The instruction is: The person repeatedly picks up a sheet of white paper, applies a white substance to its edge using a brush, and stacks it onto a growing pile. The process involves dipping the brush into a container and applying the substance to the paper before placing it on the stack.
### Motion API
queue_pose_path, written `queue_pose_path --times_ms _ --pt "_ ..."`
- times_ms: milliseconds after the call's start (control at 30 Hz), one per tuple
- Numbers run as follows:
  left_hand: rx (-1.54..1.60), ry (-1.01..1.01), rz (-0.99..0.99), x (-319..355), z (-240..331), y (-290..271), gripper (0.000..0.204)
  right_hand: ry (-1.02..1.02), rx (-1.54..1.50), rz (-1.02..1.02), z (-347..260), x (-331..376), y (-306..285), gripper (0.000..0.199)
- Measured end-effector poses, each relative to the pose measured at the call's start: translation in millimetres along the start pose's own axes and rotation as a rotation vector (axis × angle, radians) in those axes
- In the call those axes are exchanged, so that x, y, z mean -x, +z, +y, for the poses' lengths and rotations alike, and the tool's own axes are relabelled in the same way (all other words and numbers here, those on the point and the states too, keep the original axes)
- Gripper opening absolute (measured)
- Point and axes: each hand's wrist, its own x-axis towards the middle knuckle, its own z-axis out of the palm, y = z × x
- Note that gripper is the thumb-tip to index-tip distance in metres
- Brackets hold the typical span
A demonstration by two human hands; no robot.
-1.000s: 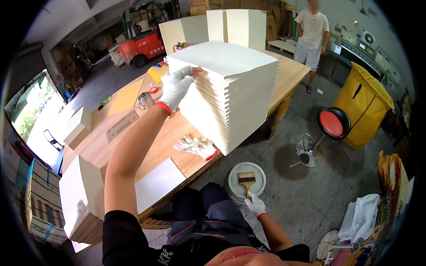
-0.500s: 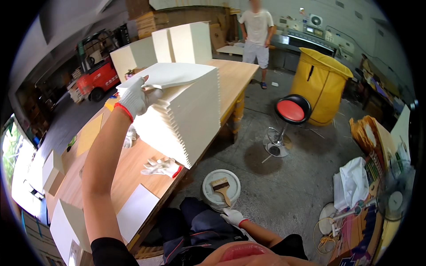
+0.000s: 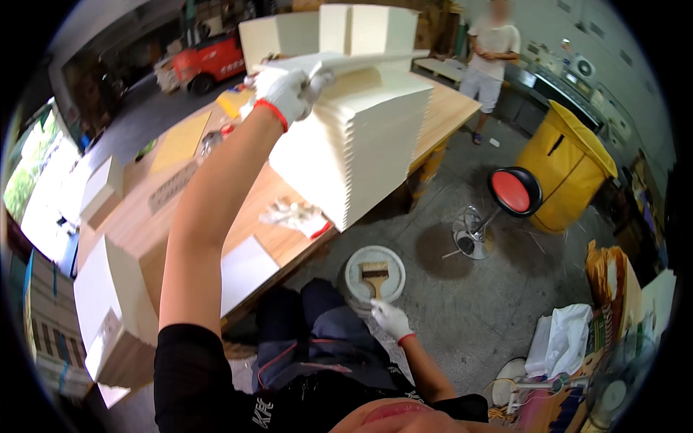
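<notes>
Left hand (image 3: pixel 285 90), upper centre, pinches the top sheet (image 3: pixel 346 61) off the stack (image 3: pixel 361 144); right hand (image 3: pixel 390 317) grips the brush (image 3: pixel 374 274), best loaded lightly.

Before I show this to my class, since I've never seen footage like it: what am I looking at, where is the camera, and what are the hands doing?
The picture comes from a wide fisheye camera worn on a person's head, looking down, so straight edges bend near the rim. There is no machine: both arms belong to the wearer, in white gloves. The left hand is raised and grips the top sheet lifted off a tall stack of cream sheets on a wooden table. A spare pair of gloves lies there too. The right hand reaches down to a brush resting in a white bucket on the floor. Another person stands beyond the table.
</notes>
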Motion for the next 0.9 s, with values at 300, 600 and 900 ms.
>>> queue_pose_path --times_ms 300,600,900 --pt "-0.04 -0.013 -0.317 117.6 67.1 -216.0 0.03 -0.393 -0.501 -0.18 -198.2 -108.9 -45.2 0.035" --pt "-0.503 0.271 0.295 246.8 10.9 -392.0 0.064 0.063 -0.755 -0.689 -320.7 -269.0 32.7 0.044" --pt "-0.87 0.111 0.675 240.7 -9.2 -485.0 0.051 -0.243 0.04 -0.671 -292.9 -296.3 123.3 0.032"
